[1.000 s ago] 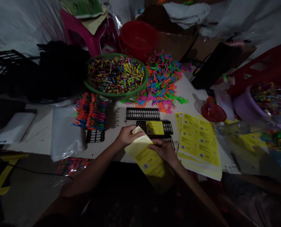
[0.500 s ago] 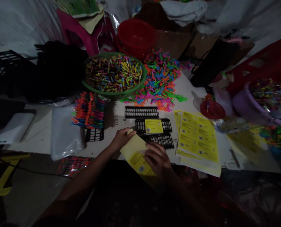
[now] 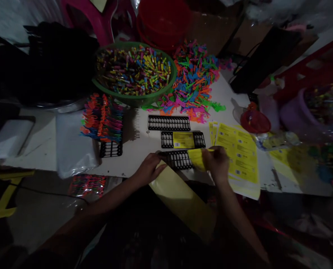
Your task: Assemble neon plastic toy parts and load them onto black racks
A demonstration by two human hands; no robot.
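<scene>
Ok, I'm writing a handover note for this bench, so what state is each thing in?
Left hand: gripping the pale strip
Pale strip: slanting down from that hand
Right hand: pinching a yellow label
Yellow label: over near rack; contact unclear
Near rack: partly covered
Middle rack: labelled
Far rack: unlabelled
Green basin: filled with colourful pieces
Label sheets: overlapping, flat

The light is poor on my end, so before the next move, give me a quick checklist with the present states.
1. Right grip holds a yellow label: ok.
2. Left grip holds the pale sheet: ok.
3. Yellow label touches the near rack: cannot tell.
4. Middle rack bears a label: ok.
5. Far rack bears a label: not ok, none on it.
6. Printed sheets in view: ok, to the right.
</scene>
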